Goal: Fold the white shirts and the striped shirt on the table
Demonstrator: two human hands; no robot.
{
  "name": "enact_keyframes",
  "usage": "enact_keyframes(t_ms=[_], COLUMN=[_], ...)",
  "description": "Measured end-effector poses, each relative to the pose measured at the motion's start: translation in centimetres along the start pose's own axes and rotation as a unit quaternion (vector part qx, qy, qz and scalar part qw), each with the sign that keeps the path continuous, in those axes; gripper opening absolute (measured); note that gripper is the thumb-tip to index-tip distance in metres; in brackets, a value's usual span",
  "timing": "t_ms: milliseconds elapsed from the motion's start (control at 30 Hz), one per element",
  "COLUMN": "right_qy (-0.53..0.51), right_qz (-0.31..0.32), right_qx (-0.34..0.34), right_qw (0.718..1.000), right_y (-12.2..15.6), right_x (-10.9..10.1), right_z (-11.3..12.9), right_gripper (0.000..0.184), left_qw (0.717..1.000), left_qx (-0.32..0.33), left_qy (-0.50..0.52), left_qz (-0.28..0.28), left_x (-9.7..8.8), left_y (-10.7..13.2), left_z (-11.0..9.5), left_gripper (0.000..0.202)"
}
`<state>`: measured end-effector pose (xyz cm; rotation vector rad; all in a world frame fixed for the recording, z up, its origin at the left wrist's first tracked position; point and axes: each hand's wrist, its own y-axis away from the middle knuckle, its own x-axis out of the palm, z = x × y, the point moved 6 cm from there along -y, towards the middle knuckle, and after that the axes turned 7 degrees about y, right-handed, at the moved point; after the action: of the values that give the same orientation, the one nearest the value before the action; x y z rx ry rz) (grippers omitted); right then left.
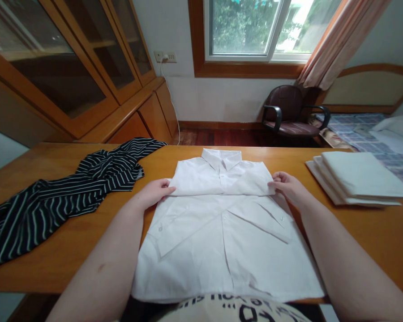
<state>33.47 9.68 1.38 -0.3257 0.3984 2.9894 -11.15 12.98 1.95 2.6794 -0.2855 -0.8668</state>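
A white button-up shirt (226, 232) lies on the wooden table (372, 228) in front of me, its collar end folded over toward me, its sleeves crossed over the body. My left hand (154, 192) pinches the left end of the folded edge, fingers closed on the cloth. My right hand (287, 187) grips the right end of the same fold, fingers curled around the fabric. The lower hem hangs near the table's front edge.
A black-and-white striped garment (63, 197) sprawls over the table's left side. A stack of folded white cloths (359, 176) sits at the right. Behind the table are wooden glass-door cabinets (70, 67), a dark armchair (289, 116), a window and a bed.
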Motion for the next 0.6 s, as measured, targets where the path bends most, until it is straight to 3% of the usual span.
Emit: enact_keyframes(t_ms=[133,300,367,533,600], right_qy=[-0.015,-0.006,-0.039,-0.082,-0.065], right_qz=[-0.041,-0.062,-0.032,0.054,0.050], right_qx=[0.069,0.042,0.041,0.076,0.078], right_qw=[0.997,0.997,0.998,0.992,0.994], right_y=[-0.1,-0.5,-0.3,0.4,0.4], right_x=[0.3,0.3,0.4,0.7,0.7], right_z=[-1.1,-1.2,-1.0,-0.6,-0.8], right_gripper=[0.034,0.041,0.048,0.055,0.051], left_qw=[0.995,0.988,0.985,0.984,0.988], left_qx=[-0.028,-0.046,-0.037,-0.028,-0.035], left_qy=[0.070,0.138,0.164,0.140,0.110], left_qz=[-0.070,-0.059,-0.037,0.104,0.101], left_x=[0.0,0.3,0.0,0.5,0.6], left_y=[-0.4,-0.4,-0.2,0.3,0.3], left_z=[0.5,0.6,0.2,0.2,0.5], left_gripper=[0.048,0.059,0.054,0.034,0.031])
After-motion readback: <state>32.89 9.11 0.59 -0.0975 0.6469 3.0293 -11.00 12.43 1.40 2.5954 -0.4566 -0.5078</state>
